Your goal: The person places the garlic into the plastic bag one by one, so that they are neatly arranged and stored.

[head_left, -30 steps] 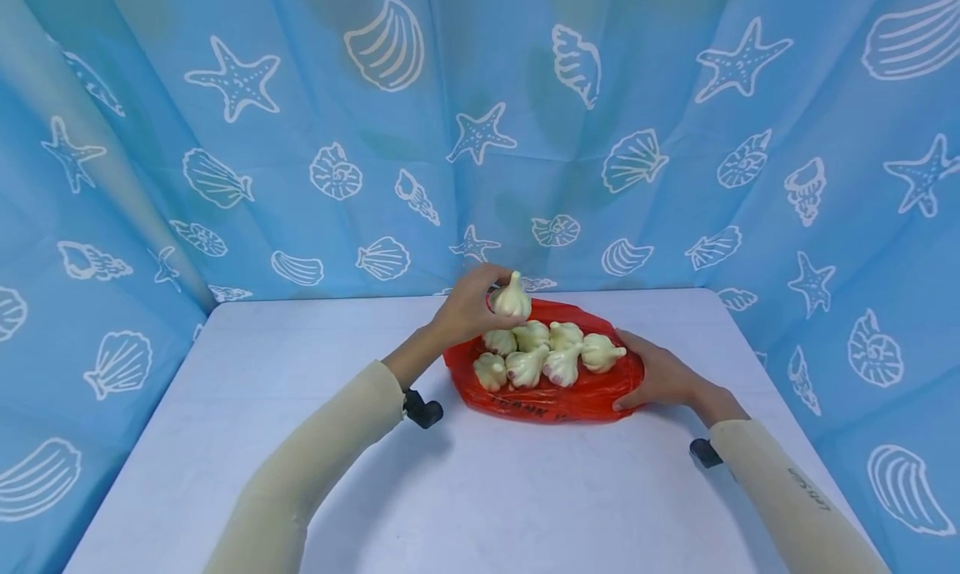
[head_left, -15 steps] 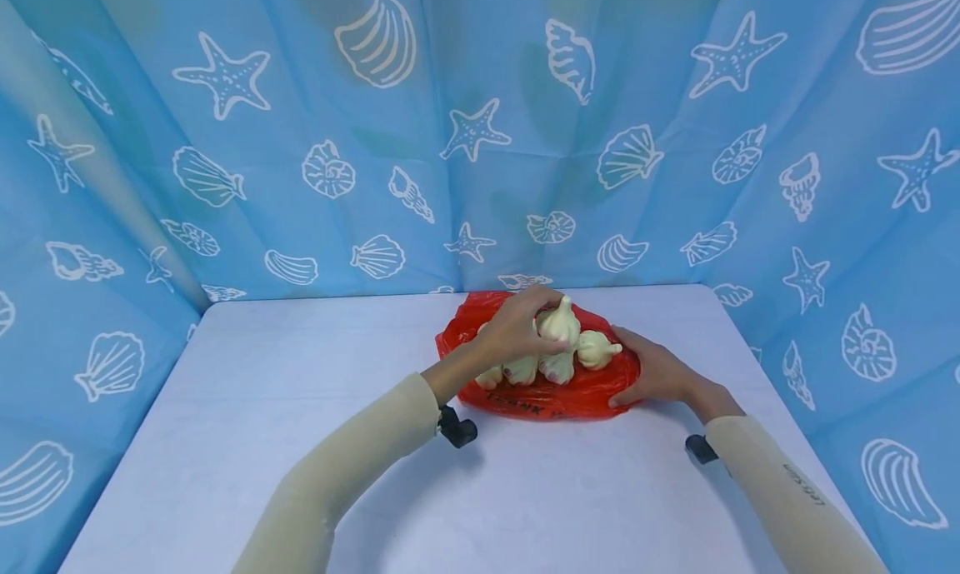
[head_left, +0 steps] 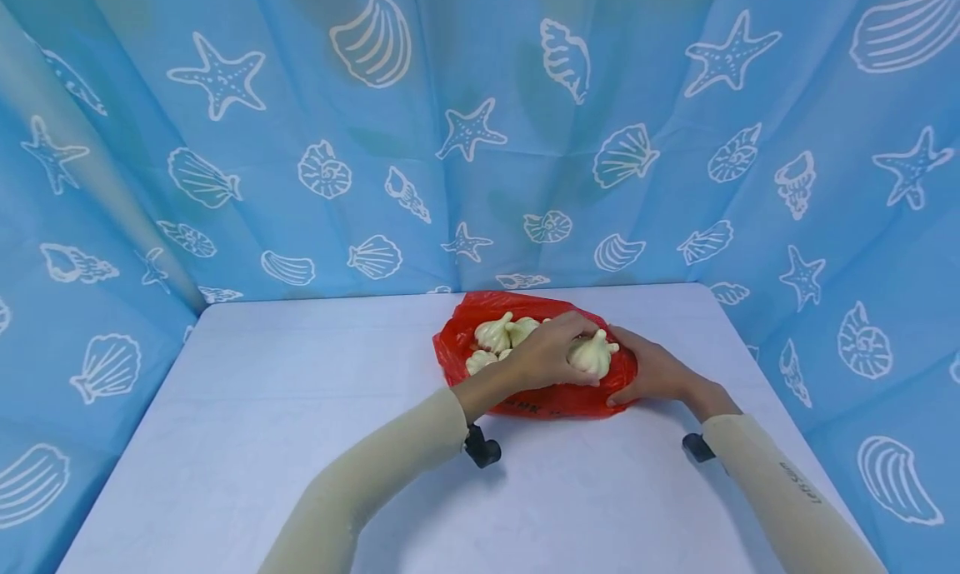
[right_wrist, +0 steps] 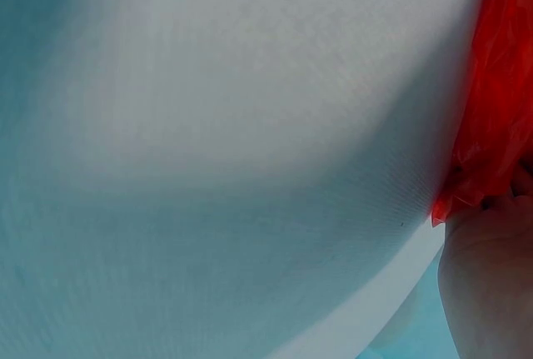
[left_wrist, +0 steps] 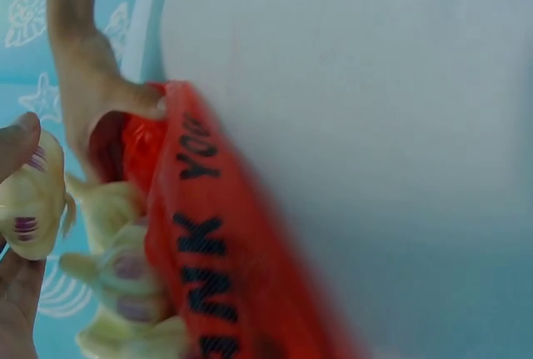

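A red plastic bag with black lettering lies on the table, its mouth spread. Several pale garlic bulbs sit inside it, and the left forearm and hand cover some of them. My left hand holds one garlic bulb between thumb and fingers over the bag's right part; purple streaks show on this bulb in the left wrist view. At the bag's right end my right hand grips the edge, the thumb in front; in the right wrist view red plastic bunches at this hand.
The white table reaches its back edge just behind the bag. A blue curtain with white shell and starfish prints hangs behind and on both sides. Small black devices are strapped at both wrists.
My left hand has carried its garlic bulb from above the bag's back left rightward and lower, to the right end near the other hand. The right hand stays on the bag's edge.
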A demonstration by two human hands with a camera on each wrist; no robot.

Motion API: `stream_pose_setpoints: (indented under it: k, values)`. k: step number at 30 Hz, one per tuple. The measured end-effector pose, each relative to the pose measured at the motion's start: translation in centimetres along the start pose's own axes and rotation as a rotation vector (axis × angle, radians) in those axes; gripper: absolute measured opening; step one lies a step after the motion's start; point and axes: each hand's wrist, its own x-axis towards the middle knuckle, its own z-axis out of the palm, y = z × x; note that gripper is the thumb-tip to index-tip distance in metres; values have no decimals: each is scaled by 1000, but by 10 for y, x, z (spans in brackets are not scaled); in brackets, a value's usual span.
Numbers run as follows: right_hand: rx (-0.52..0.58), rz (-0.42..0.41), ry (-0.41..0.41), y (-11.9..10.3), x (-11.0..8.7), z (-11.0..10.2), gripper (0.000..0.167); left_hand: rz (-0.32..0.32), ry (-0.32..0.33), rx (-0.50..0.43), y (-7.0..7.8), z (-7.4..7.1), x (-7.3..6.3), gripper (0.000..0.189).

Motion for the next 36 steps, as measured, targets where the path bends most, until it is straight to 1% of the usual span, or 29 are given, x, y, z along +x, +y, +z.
stream_pose_setpoints:
  k: [4,10,14,18,23,30,33,36]
  values:
    - [-20,2,21,0,-1,2,131,10,-35,60,0,9,1,65]
    - [-14,18,13,-1,-2,6,133,-34,-99,87,2,14,0,73]
    - [-23,23,7,-1,-1,5,134,-46,-119,125,1,17,0,75]
    - [-27,23,4,0,0,3,134,-28,-112,164,-3,21,0,75]
    - [-25,12,16,0,-2,2,133,-5,-97,178,-5,26,2,74]
    - [-39,19,16,-1,-2,2,133,52,-79,238,-8,31,2,74]
    - [-40,20,15,-1,-2,1,134,49,-69,236,-9,32,3,74]
    - [-40,22,14,-2,-2,1,134,27,-69,231,-10,33,3,74]
